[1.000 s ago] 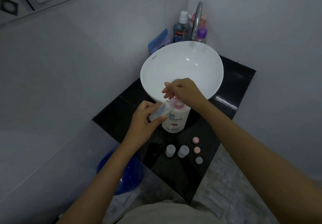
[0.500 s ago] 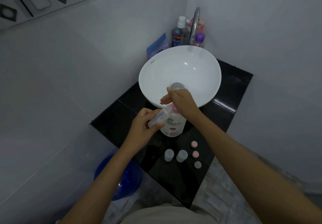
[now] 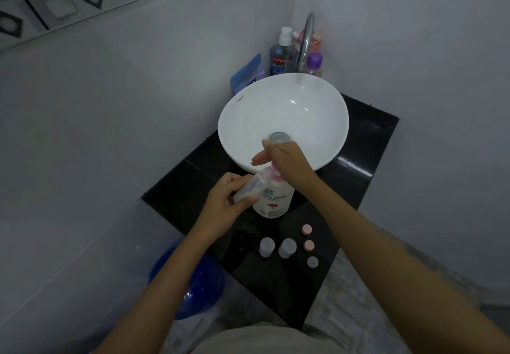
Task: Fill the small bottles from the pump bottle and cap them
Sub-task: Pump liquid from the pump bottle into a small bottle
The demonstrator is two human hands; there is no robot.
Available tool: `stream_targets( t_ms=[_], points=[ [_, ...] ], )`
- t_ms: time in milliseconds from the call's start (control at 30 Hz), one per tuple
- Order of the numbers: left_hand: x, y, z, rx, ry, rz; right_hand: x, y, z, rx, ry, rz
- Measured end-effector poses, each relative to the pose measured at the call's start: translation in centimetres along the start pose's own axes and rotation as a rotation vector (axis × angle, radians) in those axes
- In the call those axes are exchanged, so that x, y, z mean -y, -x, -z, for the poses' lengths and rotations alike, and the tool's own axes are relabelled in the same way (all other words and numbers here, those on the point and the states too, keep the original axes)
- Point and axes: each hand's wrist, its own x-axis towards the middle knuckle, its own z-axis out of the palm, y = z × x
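A white pump bottle (image 3: 273,202) with a pink pump head stands on the black counter (image 3: 176,196) in front of the basin. My right hand (image 3: 287,160) rests on top of the pump head and covers most of it. My left hand (image 3: 226,204) holds a small clear bottle (image 3: 251,187) tilted, its mouth up at the pump nozzle. Two more small clear bottles (image 3: 266,246) (image 3: 287,247) stand uncapped nearer me. To their right lie two pink caps (image 3: 306,229) (image 3: 308,245) and a pale cap (image 3: 312,262).
A white bowl basin (image 3: 276,100) fills the counter's far half, with a chrome tap (image 3: 307,42) and several toiletry bottles (image 3: 281,56) behind it. A blue bucket (image 3: 193,284) sits on the floor to the left of the counter. White tiled walls close in on both sides.
The view has drifted a little. My right hand has sunk lower onto the pump head. The left hand keeps the small bottle at the nozzle.
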Motion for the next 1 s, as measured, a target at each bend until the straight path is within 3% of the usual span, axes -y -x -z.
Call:
stream_targets(
  t_ms=[100,367,1000],
  points=[
    [-0.6,-0.2,0.2,0.000,0.015,-0.032,1.0,-0.1,0.8,0.048,-0.012,0.012],
    [0.3,-0.3,0.2,0.039,-0.006,-0.009,-0.7,0.3,-0.6,-0.056,-0.071,-0.029],
    [0.4,-0.7,0.8,0.059,0.004,0.000,-0.6,0.3,-0.9,-0.113,-0.049,-0.019]
  ],
)
